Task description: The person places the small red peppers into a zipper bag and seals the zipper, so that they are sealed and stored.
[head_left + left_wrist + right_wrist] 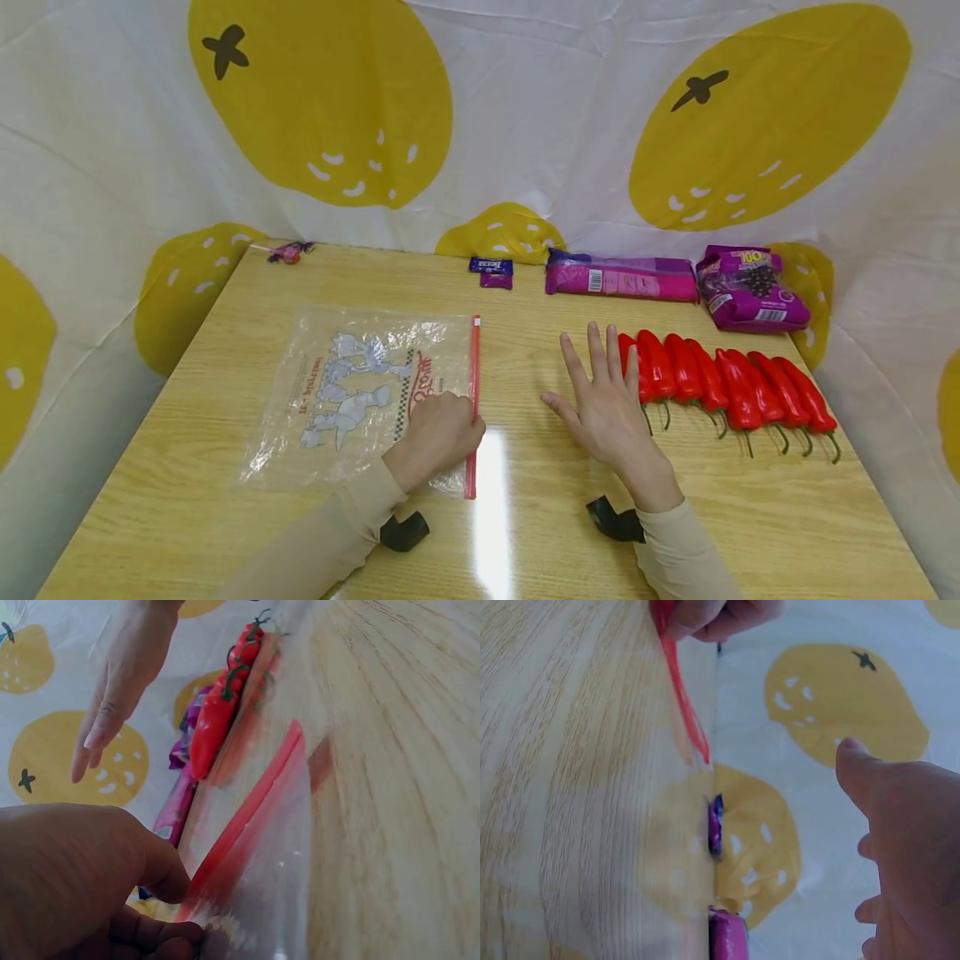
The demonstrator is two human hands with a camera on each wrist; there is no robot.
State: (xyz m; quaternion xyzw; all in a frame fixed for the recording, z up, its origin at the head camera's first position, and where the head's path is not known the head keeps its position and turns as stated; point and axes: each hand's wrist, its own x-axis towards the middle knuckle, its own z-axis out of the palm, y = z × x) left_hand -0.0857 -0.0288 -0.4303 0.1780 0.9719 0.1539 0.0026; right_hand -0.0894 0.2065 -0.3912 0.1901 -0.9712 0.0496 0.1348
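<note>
A clear plastic zip bag (300, 417) with printed cartoon figures lies flat on the table, its red zip edge (476, 358) facing right. My left hand (438, 433) pinches that red edge between thumb and curled fingers; in the left wrist view the edge (247, 810) lifts at a slant. To the right, my right hand (603, 408) is held with fingers spread and nothing in it, overlapping the leftmost of several red peppers (738, 392) in the head view. The peppers lie side by side in a row, green stems toward me.
Along the back stand a long pink and purple packet (622, 277), a purple bag (753, 292) with dark berries pictured, and small blue and purple wrapped sweets (492, 272). A wrapped lollipop (291, 252) lies at the back left corner. A fruit-print cloth (525, 100) hangs behind the table (540, 567).
</note>
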